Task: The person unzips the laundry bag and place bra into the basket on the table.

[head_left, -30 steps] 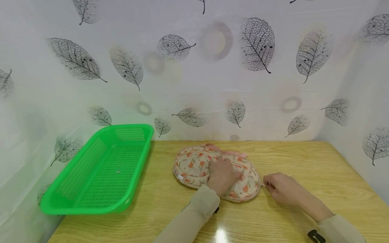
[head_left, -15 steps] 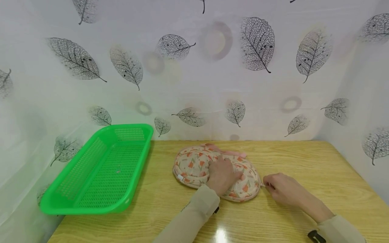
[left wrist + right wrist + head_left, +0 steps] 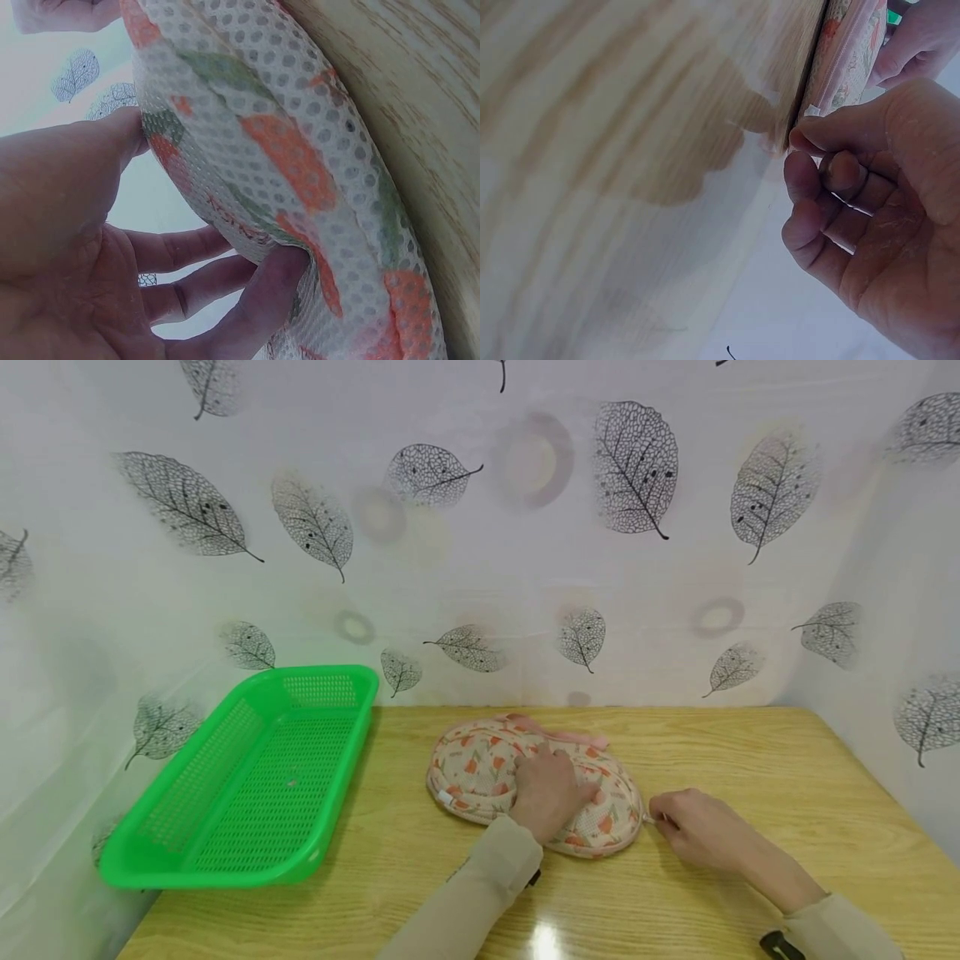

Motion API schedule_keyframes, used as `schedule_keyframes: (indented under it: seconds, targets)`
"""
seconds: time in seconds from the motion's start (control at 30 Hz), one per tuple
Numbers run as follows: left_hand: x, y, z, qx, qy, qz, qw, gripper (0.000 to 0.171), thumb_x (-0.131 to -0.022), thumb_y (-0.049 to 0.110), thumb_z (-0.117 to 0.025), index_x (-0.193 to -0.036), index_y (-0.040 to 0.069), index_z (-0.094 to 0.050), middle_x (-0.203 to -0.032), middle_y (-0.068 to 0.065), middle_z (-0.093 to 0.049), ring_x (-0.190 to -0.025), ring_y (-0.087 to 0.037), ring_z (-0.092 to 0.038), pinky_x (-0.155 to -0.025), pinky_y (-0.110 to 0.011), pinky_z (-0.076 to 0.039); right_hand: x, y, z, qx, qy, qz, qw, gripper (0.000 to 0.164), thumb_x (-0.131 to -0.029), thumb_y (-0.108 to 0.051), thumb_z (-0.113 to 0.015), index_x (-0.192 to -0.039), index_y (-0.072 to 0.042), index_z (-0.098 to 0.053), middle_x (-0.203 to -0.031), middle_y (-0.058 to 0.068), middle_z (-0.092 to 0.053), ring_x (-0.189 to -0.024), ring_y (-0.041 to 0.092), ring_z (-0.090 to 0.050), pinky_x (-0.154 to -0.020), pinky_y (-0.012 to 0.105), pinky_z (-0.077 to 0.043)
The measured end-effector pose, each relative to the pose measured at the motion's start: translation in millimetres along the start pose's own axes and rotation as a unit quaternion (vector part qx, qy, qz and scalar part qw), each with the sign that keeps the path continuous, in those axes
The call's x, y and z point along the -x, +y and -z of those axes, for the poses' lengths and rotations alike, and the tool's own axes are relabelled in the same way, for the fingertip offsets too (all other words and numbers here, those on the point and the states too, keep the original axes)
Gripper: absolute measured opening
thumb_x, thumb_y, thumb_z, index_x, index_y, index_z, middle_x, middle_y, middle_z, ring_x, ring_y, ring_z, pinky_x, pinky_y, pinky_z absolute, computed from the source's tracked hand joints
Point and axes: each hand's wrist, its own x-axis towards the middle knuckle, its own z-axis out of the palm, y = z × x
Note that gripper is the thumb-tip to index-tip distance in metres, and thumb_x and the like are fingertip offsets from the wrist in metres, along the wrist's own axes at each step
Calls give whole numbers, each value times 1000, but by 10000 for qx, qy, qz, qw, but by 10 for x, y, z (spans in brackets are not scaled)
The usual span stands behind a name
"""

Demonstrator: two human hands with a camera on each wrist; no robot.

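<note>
A rounded mesh bag (image 3: 471,767), cream with orange and green flower print and a pinkish piped edge, lies on the wooden table. My left hand (image 3: 549,795) rests on top of it with fingers spread. In the left wrist view, the thumb and fingertips (image 3: 283,274) press into the mesh (image 3: 292,161), with a gap under the palm. At the bag's right end, my right hand (image 3: 701,828) pinches a small pale tab between thumb and forefinger. The right wrist view shows this pinch beside the bag's edge (image 3: 847,56); the tab is mostly hidden by the fingertips.
A green plastic basket (image 3: 321,835) with a perforated floor stands on the left of the table (image 3: 750,752). A pink strap (image 3: 573,738) lies along the bag's far side. White leaf-printed sheeting (image 3: 525,552) hangs behind and at both sides.
</note>
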Motion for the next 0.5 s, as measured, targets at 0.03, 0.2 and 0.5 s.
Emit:
schedule_keyframes:
  seconds: [0.03,0.2,0.5]
  targets:
    - [0,0,0,11,-4,0,10000,67,-95,73,-51,-107,12,-74,-107,-6,-72,-73,-20,-63,-67,-36,-48,2,-3,0,0,-3,-8,10000,31,-85,1,-67,-70,-22,-53,-63,-15,-39,-57,-3,-32,-52,19,-28]
    - [-1,1,1,44,-44,8,10000,66,-95,73,-51,-108,12,-73,-109,-6,-72,-75,-20,-64,-67,-36,-48,13,-17,-5,-38,-38,-55,10000,30,-86,0,-68,-71,-22,-54,-64,-15,-41,-58,-3,-33,-51,19,-29]
    - [-11,9,4,-57,-100,30,9999,69,-95,74,-49,-113,12,-74,-116,-6,-71,-77,-22,-67,-73,-38,-52,34,-35,-4,-130,-94,-21,9999,28,-86,0,-68,-72,-21,-56,-65,-15,-44,-59,-3,-35,-52,19,-31]
